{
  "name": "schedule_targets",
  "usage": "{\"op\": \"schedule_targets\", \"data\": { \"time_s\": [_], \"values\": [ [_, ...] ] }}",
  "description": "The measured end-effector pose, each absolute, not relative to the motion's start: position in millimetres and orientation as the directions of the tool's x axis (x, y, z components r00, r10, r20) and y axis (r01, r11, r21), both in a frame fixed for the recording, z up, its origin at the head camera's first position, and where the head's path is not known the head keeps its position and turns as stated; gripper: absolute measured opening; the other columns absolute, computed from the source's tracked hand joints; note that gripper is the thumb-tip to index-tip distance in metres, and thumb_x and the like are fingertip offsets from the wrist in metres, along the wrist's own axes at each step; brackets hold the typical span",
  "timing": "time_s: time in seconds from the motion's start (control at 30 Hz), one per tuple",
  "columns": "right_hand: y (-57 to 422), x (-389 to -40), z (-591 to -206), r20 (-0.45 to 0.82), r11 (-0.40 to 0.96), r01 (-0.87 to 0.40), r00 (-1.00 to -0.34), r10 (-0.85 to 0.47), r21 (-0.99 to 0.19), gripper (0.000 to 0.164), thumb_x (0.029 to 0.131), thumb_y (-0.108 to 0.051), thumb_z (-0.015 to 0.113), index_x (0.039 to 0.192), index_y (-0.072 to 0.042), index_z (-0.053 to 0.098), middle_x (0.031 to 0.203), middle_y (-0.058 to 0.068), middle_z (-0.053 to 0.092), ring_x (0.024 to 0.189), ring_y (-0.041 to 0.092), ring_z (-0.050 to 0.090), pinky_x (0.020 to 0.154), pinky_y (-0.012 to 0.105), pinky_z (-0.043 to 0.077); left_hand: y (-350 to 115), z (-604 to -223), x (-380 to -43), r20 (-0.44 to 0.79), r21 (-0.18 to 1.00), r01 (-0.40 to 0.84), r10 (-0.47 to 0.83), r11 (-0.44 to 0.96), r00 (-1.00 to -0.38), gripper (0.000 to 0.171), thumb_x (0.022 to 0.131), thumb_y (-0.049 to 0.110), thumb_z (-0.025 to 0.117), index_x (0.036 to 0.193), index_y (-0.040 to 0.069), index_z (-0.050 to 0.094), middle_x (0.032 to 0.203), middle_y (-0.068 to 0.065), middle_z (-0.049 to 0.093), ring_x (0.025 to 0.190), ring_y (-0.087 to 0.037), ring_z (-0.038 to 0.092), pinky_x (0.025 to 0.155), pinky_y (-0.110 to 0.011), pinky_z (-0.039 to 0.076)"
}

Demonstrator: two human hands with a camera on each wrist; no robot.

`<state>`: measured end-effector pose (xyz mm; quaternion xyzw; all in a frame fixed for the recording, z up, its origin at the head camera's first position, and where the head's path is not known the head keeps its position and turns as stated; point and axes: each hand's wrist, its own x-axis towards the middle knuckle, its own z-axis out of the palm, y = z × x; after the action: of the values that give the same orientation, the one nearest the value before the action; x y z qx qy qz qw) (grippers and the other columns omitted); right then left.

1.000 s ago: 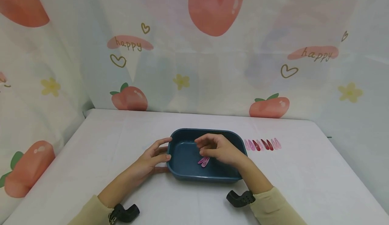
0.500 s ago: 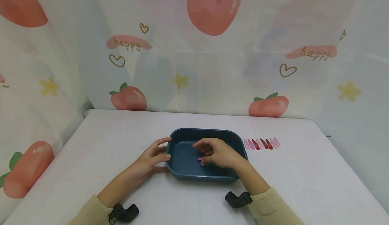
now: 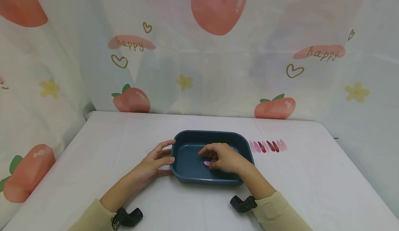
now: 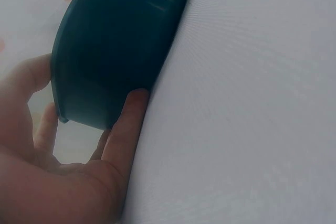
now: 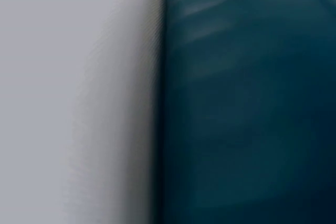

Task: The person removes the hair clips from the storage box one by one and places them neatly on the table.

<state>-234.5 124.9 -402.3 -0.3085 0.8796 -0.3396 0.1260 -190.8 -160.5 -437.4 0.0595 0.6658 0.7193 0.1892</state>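
A dark blue rectangular tray (image 3: 190,170) rests on the white table. My left hand (image 3: 154,160) touches its left side, the fingers spread and loosely bent along the outer wall. The left wrist view has those fingers against the outside of the tray (image 4: 110,45), one low down by the tabletop. My right hand (image 3: 225,158) is inside the tray, over its middle. Pink hair clips (image 3: 208,163) show at the right thumb, partly covered by the hand. I cannot tell whether the fingertips pinch one. In the right wrist view only the tray's outer wall (image 5: 247,103) and the cloth appear.
Right of the tray, several pink and red hair clips (image 3: 268,146) lie side by side in a row. A white cloth covers the table (image 3: 149,127). Behind it hangs a fruit-printed curtain (image 3: 218,68). Each wrist carries a black camera mount (image 3: 243,204).
My right hand has lowered into the tray, bringing the thumb to the pink clips. The clips now lie differently and show less. My left hand stays at the tray's side.
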Motion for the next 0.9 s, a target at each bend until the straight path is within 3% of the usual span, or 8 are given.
{"op": "schedule_targets", "data": {
  "time_s": [0.6,0.9],
  "values": [
    [124.1,-233.5,-403.4,0.009,0.558,-0.529,-0.731,-0.682,-0.639,0.033,0.087,0.007,0.069,0.115,-0.009,0.072,0.107,0.002,0.072,0.087,0.016,0.063,0.078,0.026,0.056,-161.1,-436.0,-189.6,-0.158,0.980,-0.189,0.360,-0.053,-0.919,0.061,0.099,0.015,0.062,0.152,0.027,0.036,0.155,-0.017,0.032,0.133,-0.037,0.047,0.097,-0.050,0.053],
    [124.2,-234.2,-403.3,0.041,0.592,-0.533,-0.763,-0.645,-0.604,0.033,0.088,0.006,0.063,0.113,-0.013,0.073,0.104,-0.001,0.072,0.087,0.013,0.063,0.076,0.024,0.054,-160.8,-437.0,-190.7,-0.162,0.980,-0.191,0.351,-0.049,-0.922,0.061,0.099,0.015,0.062,0.152,0.027,0.036,0.156,-0.017,0.032,0.134,-0.037,0.046,0.097,-0.050,0.053]
  ]
}}
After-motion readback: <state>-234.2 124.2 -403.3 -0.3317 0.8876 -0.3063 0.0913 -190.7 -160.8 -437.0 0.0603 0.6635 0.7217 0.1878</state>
